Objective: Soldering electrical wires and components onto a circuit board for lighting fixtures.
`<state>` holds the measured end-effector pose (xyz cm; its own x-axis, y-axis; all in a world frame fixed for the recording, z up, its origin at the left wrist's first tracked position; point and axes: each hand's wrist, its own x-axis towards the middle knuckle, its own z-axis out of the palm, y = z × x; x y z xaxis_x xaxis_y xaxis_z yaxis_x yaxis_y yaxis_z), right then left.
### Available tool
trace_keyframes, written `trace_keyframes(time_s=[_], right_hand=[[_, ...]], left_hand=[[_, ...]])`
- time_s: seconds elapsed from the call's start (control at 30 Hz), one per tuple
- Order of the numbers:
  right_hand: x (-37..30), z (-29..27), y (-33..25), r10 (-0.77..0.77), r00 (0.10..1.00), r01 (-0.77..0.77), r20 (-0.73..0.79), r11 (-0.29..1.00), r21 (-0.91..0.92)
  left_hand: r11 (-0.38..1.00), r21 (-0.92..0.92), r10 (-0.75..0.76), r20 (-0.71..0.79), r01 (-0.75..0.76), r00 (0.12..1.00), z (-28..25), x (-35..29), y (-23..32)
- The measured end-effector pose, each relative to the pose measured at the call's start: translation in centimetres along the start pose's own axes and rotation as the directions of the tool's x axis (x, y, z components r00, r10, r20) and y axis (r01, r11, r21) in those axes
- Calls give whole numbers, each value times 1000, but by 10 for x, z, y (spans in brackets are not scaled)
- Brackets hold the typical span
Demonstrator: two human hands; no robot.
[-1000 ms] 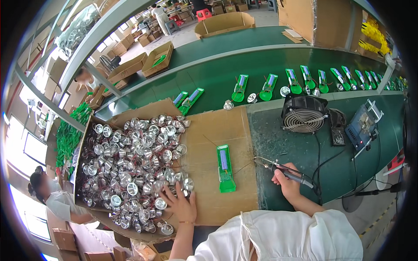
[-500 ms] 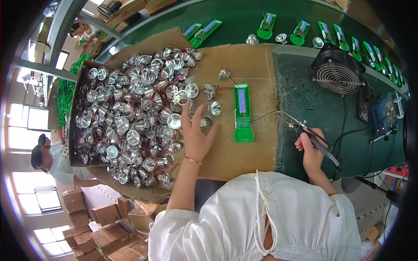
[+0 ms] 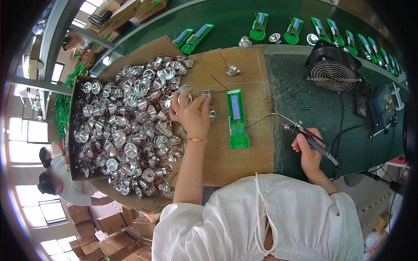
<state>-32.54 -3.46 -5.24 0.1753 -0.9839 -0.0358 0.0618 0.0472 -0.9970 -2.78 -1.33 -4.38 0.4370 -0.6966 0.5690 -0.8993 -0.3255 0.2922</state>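
My left hand (image 3: 193, 114) is at the right edge of the reflector heap. Its thumb and index finger close together at the lower edge of a small silver reflector cup (image 3: 206, 93); the other fingers stay spread. A red wire runs from that cup to a green casing (image 3: 239, 141) lying upright on the cardboard, with a purple cylindrical cell (image 3: 235, 107) inside. Behind my left hand another reflector (image 3: 212, 114) is partly hidden. My right hand (image 3: 310, 152) grips a soldering iron (image 3: 314, 144), its tip pointing left; a thin wire lies between tip and casing.
A cardboard box (image 3: 75, 130) overflows with silver reflectors (image 3: 130, 122). One loose reflector (image 3: 233, 70) lies above the casing. A black fan (image 3: 333, 74) and a blue soldering station (image 3: 383, 112) stand at right. Several green casings (image 3: 257, 32) line the back. Other people (image 3: 65, 185) are at left.
My left hand has moved up, its thumb and index finger coming together beside the cup. The loose reflector above the casing now lies further right and turned. My right hand stays nearly still. The view has shifted slightly.
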Motion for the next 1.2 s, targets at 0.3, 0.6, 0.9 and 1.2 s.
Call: trace_keyframes(time_s=[0.3,0.6,0.9,1.2], right_hand=[[0,-2,-6,-145,905,196,399,976,-91],[2,37,-2,-82,926,90,367,996,-5],[1,44,4,13,940,-28,342,999,37],[-1,44,-3,107,953,-144,285,983,114]], left_hand=[[448,-555,-259,670,701,696,-62,-42,41],[744,-485,-175,522,460,835,-33,-72,34],[740,-465,-176,562,485,808,-26,-66,36],[708,-443,-213,609,550,764,-27,-64,35]])
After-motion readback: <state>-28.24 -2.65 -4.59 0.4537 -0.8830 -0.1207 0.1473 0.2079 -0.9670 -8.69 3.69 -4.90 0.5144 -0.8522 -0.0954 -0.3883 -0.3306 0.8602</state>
